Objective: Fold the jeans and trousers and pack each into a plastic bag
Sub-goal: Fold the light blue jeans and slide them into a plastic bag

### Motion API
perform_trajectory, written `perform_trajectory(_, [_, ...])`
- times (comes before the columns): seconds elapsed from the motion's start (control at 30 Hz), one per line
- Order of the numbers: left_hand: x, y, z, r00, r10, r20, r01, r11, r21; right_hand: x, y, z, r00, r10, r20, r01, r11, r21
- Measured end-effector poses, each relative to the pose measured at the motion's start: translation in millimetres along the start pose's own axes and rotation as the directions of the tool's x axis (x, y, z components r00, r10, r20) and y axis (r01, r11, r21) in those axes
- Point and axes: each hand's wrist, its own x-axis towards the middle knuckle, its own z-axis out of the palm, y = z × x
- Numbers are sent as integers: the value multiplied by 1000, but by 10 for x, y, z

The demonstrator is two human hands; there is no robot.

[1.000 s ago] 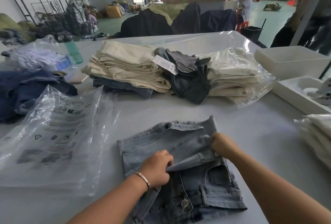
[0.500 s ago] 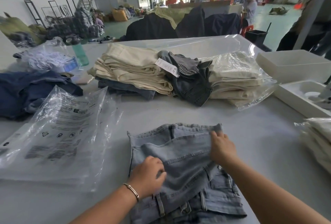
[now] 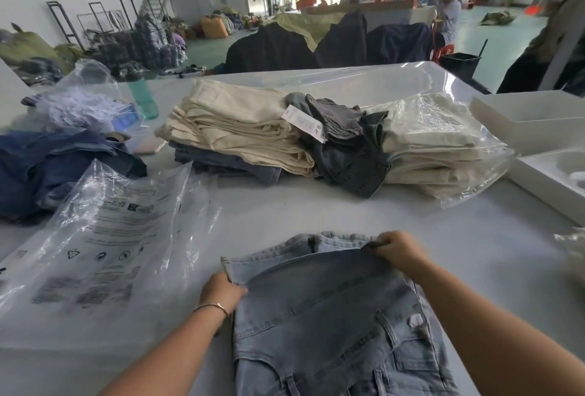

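Note:
Light blue jeans [image 3: 326, 310] lie folded on the grey table [image 3: 316, 205] right in front of me. My left hand [image 3: 221, 292] pinches the left end of the top fold's far edge. Gripping the right end of that edge is my right hand [image 3: 395, 248]. The folded layer is stretched flat between both hands. To the left of the jeans lies a stack of clear plastic bags [image 3: 101, 237] with black printed symbols.
Folded cream trousers [image 3: 234, 129], dark grey jeans [image 3: 345, 148] and bagged cream trousers [image 3: 437, 142] are piled across the table's middle. Dark blue jeans [image 3: 53, 167] heap at the left. White trays [image 3: 538, 123] stand at the right, and a green bottle [image 3: 142, 98] at the back left.
Both hands have pulled the fold of the light blue jeans outward and spread it flat. My left hand shifted left to the fold's corner and my right hand moved further right.

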Motion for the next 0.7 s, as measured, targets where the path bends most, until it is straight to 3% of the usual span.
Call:
perform_trajectory(0.07, [75,49,-31,998,0,-68,-9,992,-124,80,-28,-107,994,63,-84,-36,956,292])
perform_trajectory(0.13, [137,85,-52,987,8,-163,-40,980,-192,108,-12,-119,975,78,-207,-23,966,257])
perform_trajectory(0.23, [179,86,-21,981,12,-194,-46,984,-173,-4,47,4,976,133,-173,-79,955,285])
perform_trajectory(0.33, [88,11,66,989,0,-147,-15,995,-101,-142,138,106,990,50,-130,-47,999,25])
perform_trajectory(0.43, [-12,-106,158,993,26,-113,-14,994,104,-219,235,249,1000,-9,0,9,971,-237])
perform_trajectory(0.5, [-37,-143,175,988,89,-126,-70,986,150,-237,281,247,999,-35,-12,31,968,-247])
perform_trajectory(0.63, [-41,-118,91,955,165,-246,-160,986,43,-344,388,32,967,27,-255,-66,987,-148])
perform_trajectory(0.7, [-99,-167,50,951,219,-219,-183,967,177,-459,428,-48,973,134,-190,-179,953,-245])
